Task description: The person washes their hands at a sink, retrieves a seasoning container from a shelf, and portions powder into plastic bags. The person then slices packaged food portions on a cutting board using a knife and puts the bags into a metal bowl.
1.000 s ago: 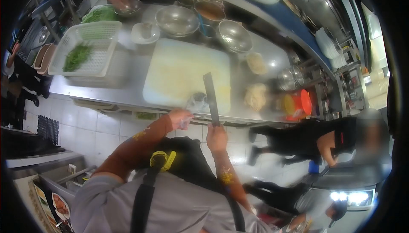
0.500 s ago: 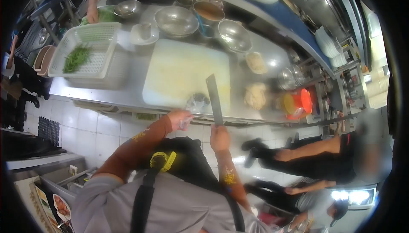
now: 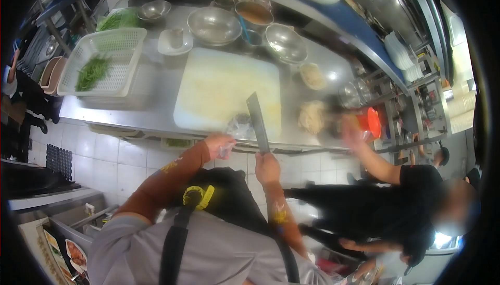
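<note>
My left hand [image 3: 221, 146] is closed on the end of a clear plastic bag [image 3: 238, 127] at the near edge of the cutting board. Something dark shows in the bag, too unclear to name. My right hand [image 3: 267, 168] grips the handle of a cleaver [image 3: 257, 122], whose blade points away from me over the white cutting board [image 3: 224, 87], just right of the bag. Yellowish stains mark the board.
Left of the board stands a white basket [image 3: 120, 71] with green vegetables [image 3: 94, 72]. Metal bowls [image 3: 214, 26] line the far side. At right are a pale heap [image 3: 312, 117], a red container [image 3: 371, 122] and a co-worker's blurred hand [image 3: 352, 135].
A co-worker at right has come closer and reached an arm toward the red container. The hand at the far left greens has gone. My cleaver has tilted slightly left; my left hand has barely moved.
</note>
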`<state>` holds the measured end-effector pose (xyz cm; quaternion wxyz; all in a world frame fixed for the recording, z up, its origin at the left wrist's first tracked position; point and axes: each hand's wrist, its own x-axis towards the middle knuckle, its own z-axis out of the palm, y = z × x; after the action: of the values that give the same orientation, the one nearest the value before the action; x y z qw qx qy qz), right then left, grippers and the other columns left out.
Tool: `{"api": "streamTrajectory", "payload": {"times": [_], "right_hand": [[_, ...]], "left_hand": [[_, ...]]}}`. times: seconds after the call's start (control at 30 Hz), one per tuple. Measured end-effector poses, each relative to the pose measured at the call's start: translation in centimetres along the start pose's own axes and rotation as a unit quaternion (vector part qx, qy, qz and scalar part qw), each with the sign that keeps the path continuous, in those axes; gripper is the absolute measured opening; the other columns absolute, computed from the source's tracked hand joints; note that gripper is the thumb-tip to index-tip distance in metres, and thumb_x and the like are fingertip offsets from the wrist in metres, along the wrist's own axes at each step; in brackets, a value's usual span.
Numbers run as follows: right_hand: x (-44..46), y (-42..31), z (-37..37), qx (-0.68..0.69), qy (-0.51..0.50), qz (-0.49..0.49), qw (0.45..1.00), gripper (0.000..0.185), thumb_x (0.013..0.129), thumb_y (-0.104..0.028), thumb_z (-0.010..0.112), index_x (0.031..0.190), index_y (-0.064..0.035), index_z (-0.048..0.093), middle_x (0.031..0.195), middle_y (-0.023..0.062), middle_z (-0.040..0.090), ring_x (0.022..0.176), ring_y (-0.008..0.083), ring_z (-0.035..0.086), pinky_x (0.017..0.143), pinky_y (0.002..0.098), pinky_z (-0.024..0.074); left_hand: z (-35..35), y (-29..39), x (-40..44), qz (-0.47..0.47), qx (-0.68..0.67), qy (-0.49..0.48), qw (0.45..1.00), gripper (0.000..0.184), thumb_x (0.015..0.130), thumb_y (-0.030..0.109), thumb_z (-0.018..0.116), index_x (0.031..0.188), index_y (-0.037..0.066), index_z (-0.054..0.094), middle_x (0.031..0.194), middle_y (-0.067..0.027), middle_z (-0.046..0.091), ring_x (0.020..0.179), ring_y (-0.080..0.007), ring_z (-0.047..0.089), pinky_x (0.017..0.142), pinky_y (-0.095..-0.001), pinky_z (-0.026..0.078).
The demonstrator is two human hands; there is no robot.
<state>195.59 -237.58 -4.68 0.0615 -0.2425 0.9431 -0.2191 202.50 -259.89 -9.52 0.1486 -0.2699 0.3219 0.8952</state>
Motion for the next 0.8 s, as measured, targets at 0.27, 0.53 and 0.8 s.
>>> {"api": "streamTrajectory", "payload": {"times": [0.27, 0.53, 0.8], "right_hand": [[-0.2, -0.1, 0.7, -0.022, -0.01, -0.01, 1.0, 0.031, 0.093, -0.03, 0.051, 0.088, -0.0013, 0.061, 0.09, 0.0219, 0.063, 0.079, 0.0425, 0.061, 0.07, 0.0515, 0.0484], [-0.1, -0.8, -0.1, -0.029, -0.029, -0.022, 0.999, 0.027, 0.092, -0.027, 0.053, 0.093, -0.0006, 0.061, 0.088, 0.0214, 0.063, 0.079, 0.0418, 0.062, 0.071, 0.0501, 0.0492], [-0.3, -0.6, 0.4, -0.016, 0.002, -0.052, 0.999, 0.024, 0.091, -0.025, 0.057, 0.084, -0.0021, 0.06, 0.083, 0.0203, 0.063, 0.078, 0.0416, 0.061, 0.069, 0.0491, 0.0493]], "left_hand": [[-0.9, -0.7, 1.1, 0.014, 0.004, -0.016, 1.0, 0.026, 0.09, 0.024, 0.059, 0.091, -0.002, 0.062, 0.066, -0.009, 0.059, 0.05, -0.023, 0.058, 0.045, -0.0369, 0.046], [-0.5, -0.3, 0.5, 0.014, 0.003, -0.009, 1.0, 0.025, 0.09, 0.024, 0.059, 0.09, 0.0, 0.063, 0.067, -0.0089, 0.06, 0.05, -0.0224, 0.058, 0.044, -0.037, 0.047], [-0.6, -0.3, 0.4, 0.009, -0.008, -0.024, 1.0, 0.029, 0.091, 0.028, 0.059, 0.093, -0.001, 0.062, 0.066, -0.0078, 0.06, 0.049, -0.0221, 0.058, 0.044, -0.0367, 0.048]]}}
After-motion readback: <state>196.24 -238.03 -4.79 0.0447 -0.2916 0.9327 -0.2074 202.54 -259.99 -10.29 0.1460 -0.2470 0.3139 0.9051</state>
